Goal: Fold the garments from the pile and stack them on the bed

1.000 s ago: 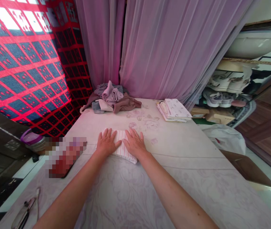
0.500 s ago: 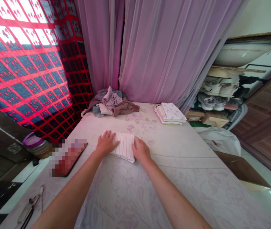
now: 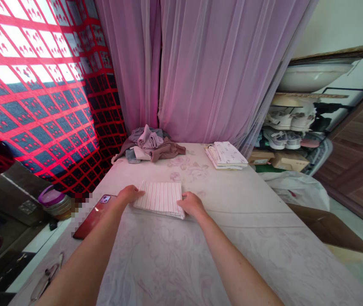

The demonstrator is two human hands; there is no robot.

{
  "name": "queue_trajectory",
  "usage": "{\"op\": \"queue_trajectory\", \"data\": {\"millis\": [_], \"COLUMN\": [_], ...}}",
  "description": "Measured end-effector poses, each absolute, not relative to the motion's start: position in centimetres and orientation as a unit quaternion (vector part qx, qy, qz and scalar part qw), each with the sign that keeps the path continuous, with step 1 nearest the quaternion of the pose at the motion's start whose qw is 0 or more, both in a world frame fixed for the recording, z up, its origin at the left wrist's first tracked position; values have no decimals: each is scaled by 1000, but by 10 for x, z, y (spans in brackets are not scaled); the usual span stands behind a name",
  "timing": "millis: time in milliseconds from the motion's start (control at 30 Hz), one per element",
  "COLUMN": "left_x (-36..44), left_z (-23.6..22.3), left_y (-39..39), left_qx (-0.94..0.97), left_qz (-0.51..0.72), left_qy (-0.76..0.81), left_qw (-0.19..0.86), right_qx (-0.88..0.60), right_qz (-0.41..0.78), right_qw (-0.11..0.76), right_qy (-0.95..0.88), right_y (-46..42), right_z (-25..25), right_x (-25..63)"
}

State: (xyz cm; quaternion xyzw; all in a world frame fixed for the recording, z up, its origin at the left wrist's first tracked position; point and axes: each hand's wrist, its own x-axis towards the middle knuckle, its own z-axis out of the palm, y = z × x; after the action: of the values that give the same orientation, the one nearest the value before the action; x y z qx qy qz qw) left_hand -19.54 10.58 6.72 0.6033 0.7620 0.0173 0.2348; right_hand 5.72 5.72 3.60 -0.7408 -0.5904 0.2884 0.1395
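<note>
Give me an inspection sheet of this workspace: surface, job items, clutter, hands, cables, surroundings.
Surface: pale floral bedsheet, cloth and items lying on it.
Job items: folded striped cloth, flat between the hands.
Clutter: heap of mixed clothes at the far end; folded stack of printed cloths; red-cased phone; eyeglasses.
Hands: left hand and right hand at opposite side edges of the cloth, touching it.
Cables: nothing seen.
Surroundings: sheer mauve curtain; red-patterned window covering; shoes on a rack; white plastic bag.
</note>
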Motion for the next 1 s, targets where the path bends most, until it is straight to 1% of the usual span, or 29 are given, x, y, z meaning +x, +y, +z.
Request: {"op": "queue_trajectory", "data": {"millis": [133, 267, 333, 367, 467, 533, 633, 733, 833, 900, 1000], "left_x": [-155, -108, -90, -83, -69, -64, -63, -70, -74, -74, -73], "left_z": [60, 47, 46, 46, 48, 44, 29, 14, 6, 5, 3], "left_y": [90, 70, 61, 58, 51, 51, 54, 58, 60, 59, 60], "left_qx": [630, 665, 685, 698, 761, 807, 826, 816, 812, 809, 803], "left_qz": [42, 65, 72, 80, 107, 97, 67, 79, 89, 92, 105], "left_qy": [729, 690, 682, 681, 636, 582, 554, 561, 563, 568, 572], "left_qw": [264, 278, 245, 208, 71, 40, 81, 115, 122, 119, 126], "right_qx": [-754, -778, -786, -788, -761, -707, -659, -666, -669, -667, -687], "right_qz": [235, 208, 200, 184, 97, 69, 114, 142, 149, 151, 130], "right_qw": [132, 48, 16, 15, 73, 106, 80, 64, 67, 79, 135], "right_qy": [-600, -590, -585, -587, -637, -696, -739, -730, -725, -726, -702], "right_y": [48, 25, 14, 10, 10, 17, 27, 32, 31, 29, 27], "right_z": [47, 49, 48, 47, 44, 41, 29, 17, 13, 15, 22], "right_x": [107, 163, 176, 176, 160, 141, 121, 115, 116, 118, 124]}}
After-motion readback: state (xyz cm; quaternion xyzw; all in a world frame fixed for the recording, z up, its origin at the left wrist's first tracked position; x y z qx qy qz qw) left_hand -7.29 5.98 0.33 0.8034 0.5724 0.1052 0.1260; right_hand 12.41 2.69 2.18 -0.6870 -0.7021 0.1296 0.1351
